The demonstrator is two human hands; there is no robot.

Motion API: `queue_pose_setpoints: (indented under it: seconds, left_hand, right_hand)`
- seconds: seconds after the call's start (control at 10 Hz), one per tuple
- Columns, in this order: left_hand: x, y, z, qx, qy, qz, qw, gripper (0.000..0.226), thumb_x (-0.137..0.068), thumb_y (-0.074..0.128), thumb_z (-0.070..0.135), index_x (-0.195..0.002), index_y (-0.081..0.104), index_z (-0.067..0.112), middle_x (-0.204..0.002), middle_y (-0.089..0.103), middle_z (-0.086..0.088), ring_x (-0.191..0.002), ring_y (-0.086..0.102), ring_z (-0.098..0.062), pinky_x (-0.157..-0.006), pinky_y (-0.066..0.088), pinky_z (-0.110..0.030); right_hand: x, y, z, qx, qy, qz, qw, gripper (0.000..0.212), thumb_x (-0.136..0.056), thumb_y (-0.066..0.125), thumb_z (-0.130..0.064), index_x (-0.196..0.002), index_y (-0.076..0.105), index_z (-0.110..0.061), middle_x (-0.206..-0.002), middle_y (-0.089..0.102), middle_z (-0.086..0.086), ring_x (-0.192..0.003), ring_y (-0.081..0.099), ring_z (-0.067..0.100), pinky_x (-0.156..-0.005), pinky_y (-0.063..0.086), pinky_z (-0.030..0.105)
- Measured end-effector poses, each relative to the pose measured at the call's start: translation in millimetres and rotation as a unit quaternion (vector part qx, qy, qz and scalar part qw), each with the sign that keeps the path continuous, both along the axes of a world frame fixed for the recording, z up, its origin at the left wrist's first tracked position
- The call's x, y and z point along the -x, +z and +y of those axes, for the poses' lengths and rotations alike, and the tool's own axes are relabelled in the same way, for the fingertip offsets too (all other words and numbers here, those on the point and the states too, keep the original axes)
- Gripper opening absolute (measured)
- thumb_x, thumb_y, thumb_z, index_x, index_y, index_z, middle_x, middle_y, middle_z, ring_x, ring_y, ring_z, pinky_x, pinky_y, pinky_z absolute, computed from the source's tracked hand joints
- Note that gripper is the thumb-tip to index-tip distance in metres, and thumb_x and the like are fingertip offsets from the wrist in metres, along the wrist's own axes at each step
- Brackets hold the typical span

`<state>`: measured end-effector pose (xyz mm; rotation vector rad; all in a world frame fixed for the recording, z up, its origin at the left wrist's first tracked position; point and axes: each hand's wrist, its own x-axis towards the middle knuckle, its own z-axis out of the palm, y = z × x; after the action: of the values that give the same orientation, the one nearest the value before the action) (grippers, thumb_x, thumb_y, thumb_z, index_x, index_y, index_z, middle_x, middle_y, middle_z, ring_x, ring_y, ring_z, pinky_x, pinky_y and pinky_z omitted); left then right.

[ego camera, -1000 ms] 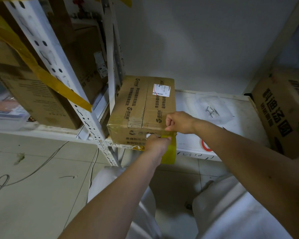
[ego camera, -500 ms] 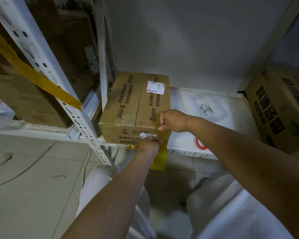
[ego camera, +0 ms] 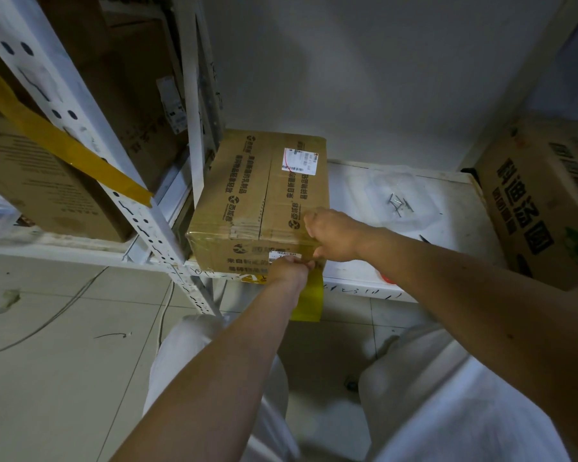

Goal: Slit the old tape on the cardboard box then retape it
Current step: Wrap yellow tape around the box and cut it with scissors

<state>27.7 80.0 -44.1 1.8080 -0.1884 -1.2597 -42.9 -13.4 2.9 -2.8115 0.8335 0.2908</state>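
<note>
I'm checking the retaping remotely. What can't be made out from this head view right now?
- Left hand: its fingers hide what it pinches on the box front.
- Yellow tape: forearm covers its left part.
- Right hand: fingertips curl out of sight over the box's corner.
- White label: print too small.

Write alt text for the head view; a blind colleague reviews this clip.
Both hands work at the near right corner of a taped cardboard box on a white shelf: the right hand presses the top edge while the left hand pinches yellow tape hanging below.
</note>
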Motion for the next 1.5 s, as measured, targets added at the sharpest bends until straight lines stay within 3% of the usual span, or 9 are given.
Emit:
queue_pose_setpoints:
  seconds: [0.2,0.3,0.5,0.8,1.0,1.1,1.2,1.3,1.5]
  left_hand:
    - [-4,-6,1,-0.006,-0.045,-0.061,0.997,0.025,-0.088,0.065,0.019,-0.07,0.049,0.025,-0.103,0.062,-0.009,-0.089,0.053,-0.016,-0.09,0.049,-0.034]
    - [-4,-2,2,-0.006,-0.058,-0.075,0.995,0.026,-0.088,0.065,0.02,-0.07,0.048,0.025,-0.122,0.064,-0.013,-0.097,0.06,-0.021,-0.091,0.049,-0.033]
    - [-4,-4,0,-0.015,-0.074,-0.08,0.994,0.023,-0.087,0.067,0.018,-0.109,0.064,0.011,-0.123,0.063,-0.016,-0.114,0.06,-0.031,-0.095,0.05,-0.038]
    - [-5,-10,1,-0.006,-0.074,-0.087,0.993,0.034,-0.086,0.068,0.017,-0.117,0.062,0.004,-0.12,0.064,-0.017,-0.112,0.062,-0.031,-0.095,0.051,-0.041]
    - [-6,-12,-1,-0.004,-0.067,-0.063,0.996,0.017,-0.093,0.06,0.018,-0.108,0.061,0.011,-0.118,0.056,0.002,-0.12,0.049,-0.017,-0.104,0.036,-0.03]
    - [-9,-15,1,0.002,-0.061,-0.061,0.996,0.014,-0.091,0.063,0.016,-0.104,0.063,0.011,-0.132,0.056,-0.005,-0.126,0.048,-0.023,-0.103,0.034,-0.03]
    - [-12,-17,1,0.0,-0.08,-0.059,0.995,0.016,-0.091,0.063,0.016,-0.106,0.064,0.01,-0.132,0.056,-0.007,-0.126,0.047,-0.024,-0.105,0.034,-0.033]
    - [-13,-16,3,0.002,-0.108,-0.057,0.992,0.019,-0.091,0.063,0.017,-0.108,0.065,0.009,-0.122,0.06,-0.005,-0.119,0.052,-0.024,-0.104,0.038,-0.034]
    - [-13,-11,9,0.009,-0.119,-0.049,0.992,0.004,-0.087,0.067,0.017,-0.083,0.066,0.018,-0.112,0.065,-0.009,-0.112,0.057,-0.029,-0.103,0.044,-0.048]
  right_hand:
    - [10,9,-9,-0.127,-0.033,-0.032,0.991,0.031,-0.079,0.074,-0.015,-0.099,0.049,-0.016,-0.102,0.048,0.001,-0.088,0.046,0.014,-0.07,0.037,0.022]
    - [36,7,-26,-0.218,-0.154,-0.129,0.955,0.007,-0.088,0.063,-0.009,-0.095,0.061,-0.008,-0.096,0.059,0.007,-0.086,0.06,0.017,-0.076,0.052,0.027]
    - [100,-46,-46,-0.017,-0.309,0.075,0.948,0.022,-0.094,0.051,-0.015,-0.108,0.059,0.0,-0.108,0.064,0.015,-0.089,0.059,0.025,-0.074,0.047,0.029]
    - [107,-81,-34,0.01,-0.384,0.129,0.914,0.028,-0.095,0.047,-0.019,-0.116,0.06,-0.006,-0.105,0.066,0.007,-0.098,0.064,0.022,-0.071,0.047,0.026]
    - [118,-80,-41,-0.008,-0.316,0.177,0.932,0.032,-0.085,0.062,-0.038,-0.102,0.06,-0.011,-0.081,0.06,-0.002,-0.077,0.059,0.015,-0.062,0.045,0.023]
    - [122,-69,-53,-0.09,-0.249,0.168,0.949,0.047,-0.078,0.065,-0.059,-0.08,0.06,-0.013,-0.069,0.058,-0.002,-0.066,0.057,0.011,-0.064,0.044,0.022]
    - [132,-53,-63,-0.212,-0.22,0.144,0.941,0.059,-0.076,0.064,-0.063,-0.091,0.067,-0.006,-0.078,0.064,0.006,-0.069,0.055,0.014,-0.069,0.044,0.023]
    - [145,-35,-63,-0.346,-0.23,0.14,0.899,0.037,-0.082,0.063,-0.053,-0.098,0.065,-0.02,-0.078,0.063,0.001,-0.064,0.047,0.01,-0.061,0.037,0.023]
    - [125,-23,-51,-0.378,-0.159,0.129,0.903,0.014,-0.091,0.059,-0.039,-0.103,0.058,-0.031,-0.087,0.058,-0.003,-0.068,0.044,0.005,-0.056,0.032,0.019]
